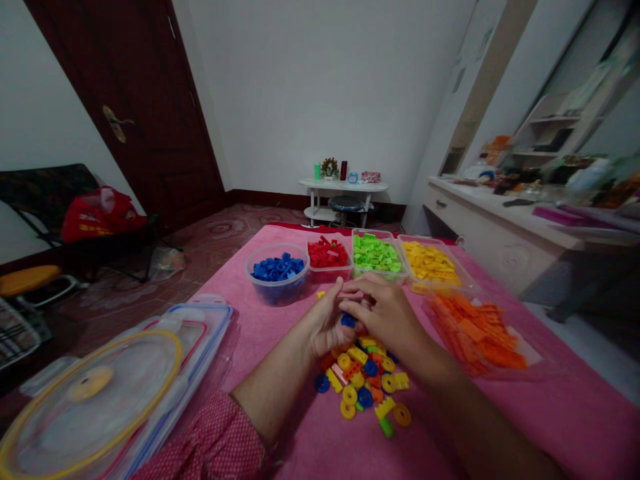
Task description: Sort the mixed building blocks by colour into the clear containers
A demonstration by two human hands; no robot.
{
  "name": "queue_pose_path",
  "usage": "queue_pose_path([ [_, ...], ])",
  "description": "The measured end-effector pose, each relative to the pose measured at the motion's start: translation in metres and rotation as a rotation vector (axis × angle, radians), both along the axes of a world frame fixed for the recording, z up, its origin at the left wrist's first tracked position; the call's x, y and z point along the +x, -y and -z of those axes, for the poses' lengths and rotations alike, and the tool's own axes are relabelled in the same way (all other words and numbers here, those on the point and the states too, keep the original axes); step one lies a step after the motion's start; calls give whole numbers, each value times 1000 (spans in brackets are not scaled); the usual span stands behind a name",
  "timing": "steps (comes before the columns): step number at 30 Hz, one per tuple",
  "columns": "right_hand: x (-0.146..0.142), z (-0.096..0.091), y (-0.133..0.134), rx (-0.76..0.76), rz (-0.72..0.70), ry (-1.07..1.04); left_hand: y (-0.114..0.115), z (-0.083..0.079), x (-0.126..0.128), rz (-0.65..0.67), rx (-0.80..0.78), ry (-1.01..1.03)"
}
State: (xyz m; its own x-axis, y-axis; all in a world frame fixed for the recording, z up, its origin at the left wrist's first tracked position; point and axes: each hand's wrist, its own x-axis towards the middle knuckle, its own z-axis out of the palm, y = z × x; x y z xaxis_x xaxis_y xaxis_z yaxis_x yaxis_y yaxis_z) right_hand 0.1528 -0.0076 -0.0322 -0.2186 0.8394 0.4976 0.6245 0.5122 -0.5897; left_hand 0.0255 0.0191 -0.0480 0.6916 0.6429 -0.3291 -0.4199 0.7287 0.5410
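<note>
My left hand (327,330) is turned palm up and cupped, with a small blue toy block (348,320) in it. Over that palm my right hand (387,310) curls inward, its fingers bent and touching the left hand's fingers; whatever its fingertips grip is hidden. Just below both hands lies a loose pile of mixed building blocks (357,380) on the pink cloth (280,427). Yellow and blue wheel-like rings, orange bricks and a few green pieces make up the pile. Part of it is covered by my hands.
Beyond my hands stand a round tub of blue blocks (277,290) and boxes of red blocks (327,255), green blocks (377,253) and yellow blocks (431,263). A box of orange pieces (480,333) sits right. Clear lids (125,387) are stacked left.
</note>
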Motion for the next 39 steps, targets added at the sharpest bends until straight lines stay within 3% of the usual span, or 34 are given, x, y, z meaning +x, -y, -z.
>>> queue_pose_path([
  [3, 0, -4, 2, 72, 11, -45, -8, -8, -9, -81, 99, -51],
  [6, -4, -4, 5, 54, 12, -38, -20, -22, -28, -387, 413, -257],
  [9, -15, 5, 9, -19, -11, 53, -35, -29, -54, -763, 779, -678],
  [11, -22, 14, 10, -60, -37, 140, -43, -27, -70, -874, 1018, -1030],
  [12, -24, 19, 10, -78, -48, 190, -46, -25, -76, -864, 1132, -1185],
  [15, -26, 35, 6, -137, -63, 365, -49, -21, -84, -751, 1360, -1490],
  [19, -20, 51, 0, -164, -49, 507, -43, -25, -78, -598, 1429, -1502],
  [21, -17, 55, -3, -175, -22, 527, -35, -29, -72, -377, 1418, -1409],
  [24, -14, 57, -4, -191, 9, 547, -16, -33, -63, 126, 1424, -1285],
  [26, -13, 56, -5, -206, 23, 546, 0, -35, -54, 439, 1416, -1288],
  [28, -12, 54, -4, -215, 44, 536, 14, -36, -45, 634, 1404, -1368],
  [35, -10, 49, -2, -204, -22, 545, 34, -27, -13, 866, 1519, -1640],
  [39, -10, 50, -3, -222, -17, 563, 38, -25, -9, 853, 1558, -1681],
])
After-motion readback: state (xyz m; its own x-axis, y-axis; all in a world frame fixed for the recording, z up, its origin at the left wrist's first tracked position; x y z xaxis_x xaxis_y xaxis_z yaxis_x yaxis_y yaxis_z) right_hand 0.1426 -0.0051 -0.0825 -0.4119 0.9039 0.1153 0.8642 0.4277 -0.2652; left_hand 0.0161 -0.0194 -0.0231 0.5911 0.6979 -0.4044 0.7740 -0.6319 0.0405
